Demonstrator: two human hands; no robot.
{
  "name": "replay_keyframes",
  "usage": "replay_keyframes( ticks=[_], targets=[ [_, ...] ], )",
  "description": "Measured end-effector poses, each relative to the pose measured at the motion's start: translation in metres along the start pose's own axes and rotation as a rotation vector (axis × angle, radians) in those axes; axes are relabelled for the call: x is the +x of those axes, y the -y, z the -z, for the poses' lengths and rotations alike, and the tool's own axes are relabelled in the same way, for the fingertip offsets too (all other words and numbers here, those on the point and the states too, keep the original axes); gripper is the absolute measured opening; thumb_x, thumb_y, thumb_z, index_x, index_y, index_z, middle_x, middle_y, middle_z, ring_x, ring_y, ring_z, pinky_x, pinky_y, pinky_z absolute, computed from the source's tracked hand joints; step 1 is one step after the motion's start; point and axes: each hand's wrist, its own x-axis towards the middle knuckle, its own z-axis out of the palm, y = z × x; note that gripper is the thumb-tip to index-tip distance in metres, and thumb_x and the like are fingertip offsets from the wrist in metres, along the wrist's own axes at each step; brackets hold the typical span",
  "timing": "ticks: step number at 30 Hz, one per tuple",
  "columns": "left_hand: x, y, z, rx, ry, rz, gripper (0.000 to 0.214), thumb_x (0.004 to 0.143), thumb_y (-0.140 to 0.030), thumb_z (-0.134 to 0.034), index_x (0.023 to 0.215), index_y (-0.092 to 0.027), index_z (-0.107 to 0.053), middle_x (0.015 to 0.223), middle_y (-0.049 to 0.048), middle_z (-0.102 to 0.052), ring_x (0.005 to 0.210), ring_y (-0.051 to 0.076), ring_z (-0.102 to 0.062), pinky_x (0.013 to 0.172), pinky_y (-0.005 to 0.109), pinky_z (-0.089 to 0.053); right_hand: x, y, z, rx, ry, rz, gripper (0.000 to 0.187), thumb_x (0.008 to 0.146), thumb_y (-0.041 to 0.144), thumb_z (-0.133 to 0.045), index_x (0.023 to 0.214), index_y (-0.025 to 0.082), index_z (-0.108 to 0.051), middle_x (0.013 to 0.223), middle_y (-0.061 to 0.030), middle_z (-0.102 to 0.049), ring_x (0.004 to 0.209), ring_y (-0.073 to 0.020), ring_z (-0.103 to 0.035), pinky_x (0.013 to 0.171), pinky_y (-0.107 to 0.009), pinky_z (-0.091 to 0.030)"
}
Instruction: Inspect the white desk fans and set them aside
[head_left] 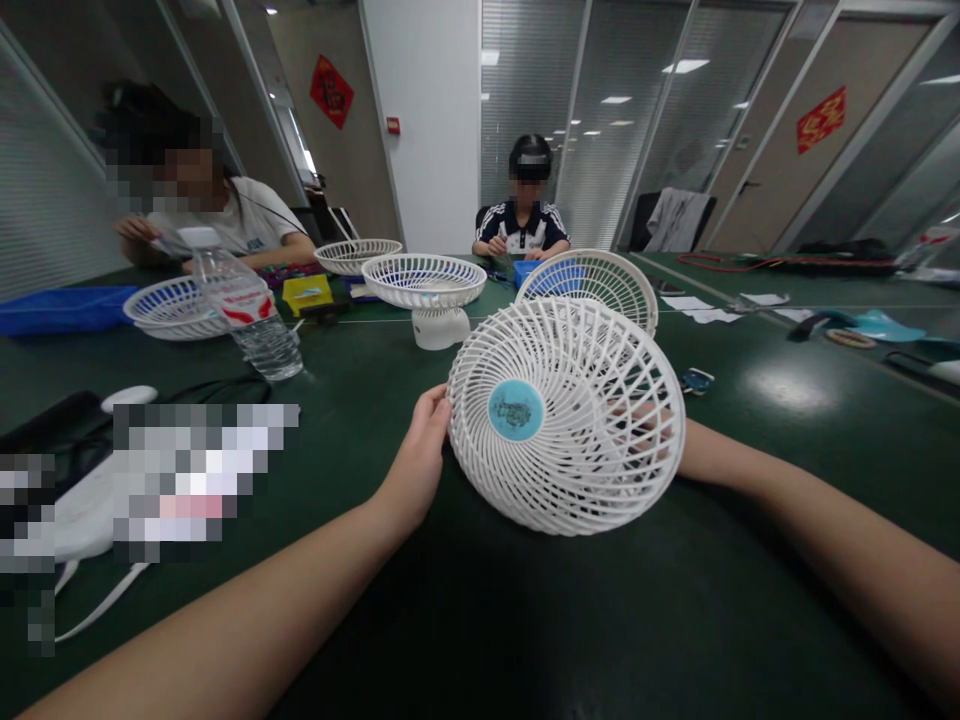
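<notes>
A round white fan guard with curved slats and a blue centre badge is tilted in front of me. My left hand grips its left rim, thumb in front and the other fingers largely out of sight behind. Through the slats on the right shows my right hand, behind the guard with its fingers curled. What it holds there is hidden. Just beyond stands another round guard, cream-white and partly covered by the near one. A white fan base with an upturned guard on top is farther left.
A water bottle stands at left before another white guard. Cables and a blurred white item lie nearer me. Two people sit across the green table. Blue trays, a yellow box and papers lie about.
</notes>
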Motion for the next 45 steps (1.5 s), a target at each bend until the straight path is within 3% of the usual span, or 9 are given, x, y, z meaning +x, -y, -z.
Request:
replay_keyframes(
  ticks=[8, 16, 23, 28, 37, 45],
  targets=[
    [0.0, 0.0, 0.0, -0.022, 0.012, -0.007, 0.04, 0.094, -0.049, -0.044, 0.123, -0.023, -0.05, 0.13, 0.0078, -0.055, 0.126, 0.025, -0.047, 0.107, 0.041, -0.034, -0.006, 0.02, 0.002, -0.108, -0.061, -0.023, 0.04, 0.085, 0.035, -0.055, 0.124, 0.03, -0.059, 0.134, 0.0002, -0.05, 0.125, -0.0214, -0.047, 0.109, -0.04, -0.038],
    [0.001, 0.0, 0.0, -0.015, 0.008, -0.011, 0.04, 0.093, -0.049, -0.044, 0.123, -0.022, -0.049, 0.132, 0.0078, -0.054, 0.126, 0.025, -0.047, 0.106, 0.04, -0.035, -0.01, 0.047, 0.0, -0.121, -0.001, 0.061, 0.044, 0.081, 0.035, -0.06, 0.125, 0.034, -0.059, 0.127, 0.0028, -0.055, 0.126, -0.0227, -0.046, 0.111, -0.038, -0.037],
    [0.001, 0.0, 0.0, -0.02, 0.009, 0.001, 0.039, 0.093, -0.048, -0.044, 0.123, -0.024, -0.05, 0.133, 0.0064, -0.053, 0.126, 0.025, -0.047, 0.107, 0.04, -0.035, -0.009, 0.044, -0.002, -0.115, 0.01, 0.066, 0.05, 0.081, 0.032, -0.06, 0.13, 0.04, -0.053, 0.127, 0.0053, -0.055, 0.128, -0.0223, -0.044, 0.109, -0.039, -0.04],
    [0.001, 0.0, 0.001, -0.011, 0.006, 0.003, 0.04, 0.093, -0.05, -0.045, 0.123, -0.023, -0.051, 0.132, 0.0071, -0.054, 0.126, 0.025, -0.047, 0.107, 0.041, -0.034, -0.01, 0.04, -0.003, -0.132, -0.001, 0.054, 0.043, 0.08, 0.03, -0.061, 0.123, 0.036, -0.06, 0.129, 0.0046, -0.054, 0.13, -0.0219, -0.042, 0.112, -0.038, -0.036],
    [0.001, -0.001, 0.001, 0.012, 0.006, 0.006, 0.041, 0.093, -0.05, -0.044, 0.123, -0.023, -0.051, 0.13, 0.0076, -0.055, 0.126, 0.026, -0.047, 0.107, 0.041, -0.034, -0.01, 0.042, -0.005, -0.087, -0.01, 0.039, 0.035, 0.081, 0.033, -0.061, 0.116, 0.032, -0.064, 0.126, 0.0025, -0.056, 0.12, -0.0203, -0.051, 0.107, -0.036, -0.042],
    [0.001, 0.001, 0.001, -0.026, 0.005, 0.008, 0.04, 0.093, -0.049, -0.045, 0.123, -0.023, -0.051, 0.133, 0.0073, -0.054, 0.128, 0.026, -0.044, 0.108, 0.042, -0.034, -0.01, 0.039, -0.005, -0.112, -0.013, 0.073, 0.035, 0.081, 0.032, -0.062, 0.116, 0.027, -0.064, 0.127, -0.0009, -0.055, 0.12, -0.0194, -0.051, 0.105, -0.035, -0.044]
  ],
)
